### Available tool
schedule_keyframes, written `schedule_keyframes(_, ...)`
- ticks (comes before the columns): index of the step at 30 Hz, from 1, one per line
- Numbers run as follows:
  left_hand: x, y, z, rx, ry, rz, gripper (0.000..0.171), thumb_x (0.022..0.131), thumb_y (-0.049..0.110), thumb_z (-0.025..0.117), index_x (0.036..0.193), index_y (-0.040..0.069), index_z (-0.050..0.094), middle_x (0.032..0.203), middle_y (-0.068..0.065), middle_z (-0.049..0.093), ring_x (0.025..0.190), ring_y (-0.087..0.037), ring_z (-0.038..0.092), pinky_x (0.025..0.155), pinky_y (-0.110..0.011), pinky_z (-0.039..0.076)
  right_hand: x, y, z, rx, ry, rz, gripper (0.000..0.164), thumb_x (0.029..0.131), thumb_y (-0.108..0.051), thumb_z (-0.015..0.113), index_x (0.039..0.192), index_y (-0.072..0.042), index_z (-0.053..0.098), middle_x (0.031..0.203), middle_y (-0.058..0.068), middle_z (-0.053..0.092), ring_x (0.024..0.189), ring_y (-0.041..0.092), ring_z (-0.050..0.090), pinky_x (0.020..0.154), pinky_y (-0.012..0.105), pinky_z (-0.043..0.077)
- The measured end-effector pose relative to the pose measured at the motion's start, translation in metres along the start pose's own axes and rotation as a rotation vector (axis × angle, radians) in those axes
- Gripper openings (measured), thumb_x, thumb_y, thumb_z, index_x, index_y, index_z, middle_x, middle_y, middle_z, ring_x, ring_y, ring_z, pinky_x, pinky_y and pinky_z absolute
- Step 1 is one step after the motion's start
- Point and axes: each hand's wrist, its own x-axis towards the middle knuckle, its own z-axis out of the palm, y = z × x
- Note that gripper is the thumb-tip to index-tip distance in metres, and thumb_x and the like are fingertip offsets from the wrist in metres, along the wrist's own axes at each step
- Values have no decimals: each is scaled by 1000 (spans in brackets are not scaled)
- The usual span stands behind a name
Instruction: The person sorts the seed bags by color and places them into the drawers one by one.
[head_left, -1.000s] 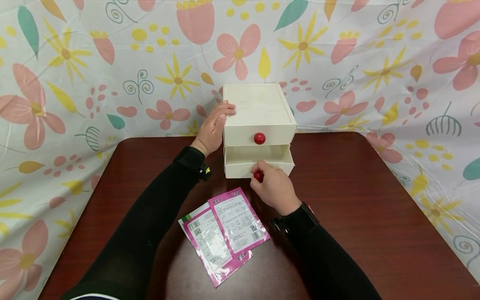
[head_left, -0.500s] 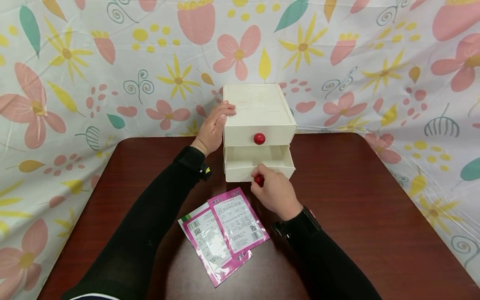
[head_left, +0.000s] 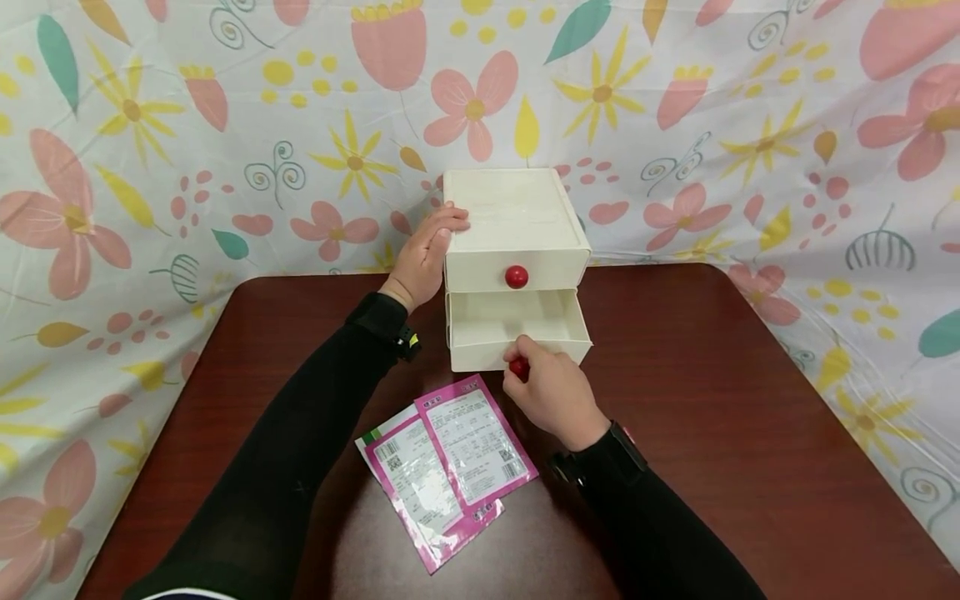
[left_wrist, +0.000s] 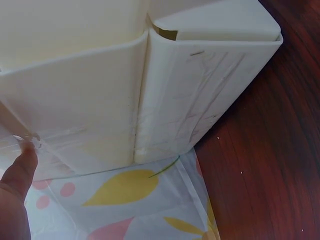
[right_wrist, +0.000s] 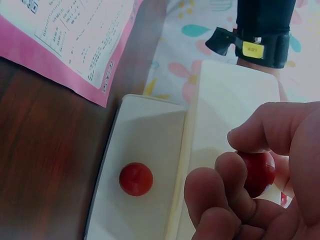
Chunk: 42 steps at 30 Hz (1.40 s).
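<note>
Lower drawer: front panel (head_left: pixel 474 358) stands farther out toward me than a second ago; more of the drawer's inside is exposed.
Right hand: my right hand (head_left: pixel 557 398) has come back toward me with the drawer, fingers curled and grasping its red knob (head_left: pixel 517 367).
Left hand: my left hand (head_left: pixel 422 257) is unchanged, fingers laid over the left top edge of the white cabinet (head_left: pixel 513 208), gripping no knob.
Upper drawer: upper drawer (head_left: pixel 480 269) remains pushed in, directly above the lower one; its own red knob (head_left: pixel 516 277) is untouched.
Packets: overlapping pink-bordered packets (head_left: pixel 476 442) have not moved; they lie flat on the tabletop (head_left: pixel 690 417), near the drawer and between my forearms.
Backdrop: floral cloth (head_left: pixel 285 108) hangs behind the cabinet.
</note>
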Motion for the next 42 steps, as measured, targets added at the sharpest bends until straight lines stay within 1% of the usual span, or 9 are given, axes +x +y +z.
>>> schedule_keyframes(7,0,1,-1,10,-3,0,44,107,16,28,124,-6,62,138,-19,52,144,-24,30,116,-32,21,-4,-1,1,-6,-1,-8,13,89,-16,70,99,-16,62,66,-7,54,49,13,44,44,29,39)
schedule_keyframes(12,1,1,0,18,-7,-7,47,107,19,27,125,-6,62,138,-19,52,144,-22,30,116,-31,21,-6,0,1,-6,15,-20,13,89,-16,71,99,-16,62,64,-7,53,48,12,43,44,29,38)
schedule_keyframes(17,1,1,0,12,-7,-2,46,106,18,27,124,-6,62,138,-19,52,144,-21,30,116,-31,21,-9,-1,2,-12,24,-20,13,89,-16,71,99,-17,62,64,-8,52,49,12,44,44,28,38)
schedule_keyframes(21,1,2,0,8,-11,7,45,106,16,27,124,-7,62,137,-19,52,144,-22,30,116,-32,21,-12,-3,1,-20,20,-22,13,89,-16,71,99,-16,62,64,-8,52,49,11,44,44,28,38)
schedule_keyframes(27,0,3,-1,3,-1,5,44,107,17,28,123,-7,62,137,-20,52,144,-22,30,116,-32,21,-12,-6,-2,-26,-8,-52,14,91,-15,71,100,-15,61,66,-8,51,49,10,43,46,27,39)
schedule_keyframes(32,0,5,-1,0,-3,-6,45,107,18,28,124,-7,62,138,-20,52,144,-24,29,116,-32,21,-15,-7,-8,-18,-74,-52,20,92,-14,70,109,-14,60,70,-6,53,54,10,47,50,27,42)
schedule_keyframes(37,-1,4,0,6,-11,-22,44,107,17,28,124,-6,62,139,-19,51,145,-24,29,116,-32,21,-24,-6,-21,-19,-140,-83,36,93,-13,67,128,-14,61,81,-5,61,63,10,51,58,28,46)
schedule_keyframes(40,-1,4,-1,6,-19,-28,44,107,15,28,125,-6,61,140,-18,51,145,-22,27,116,-31,20,-30,-5,-35,-12,-155,-113,44,93,-8,64,136,-16,59,77,-8,57,60,8,47,57,28,43)
schedule_keyframes(42,1,6,-1,3,-28,-33,43,108,14,27,126,-6,61,141,-18,50,146,-21,26,116,-30,19,-35,-4,-44,-18,-164,-123,43,91,-7,64,133,-17,61,71,-10,53,55,6,42,53,26,41)
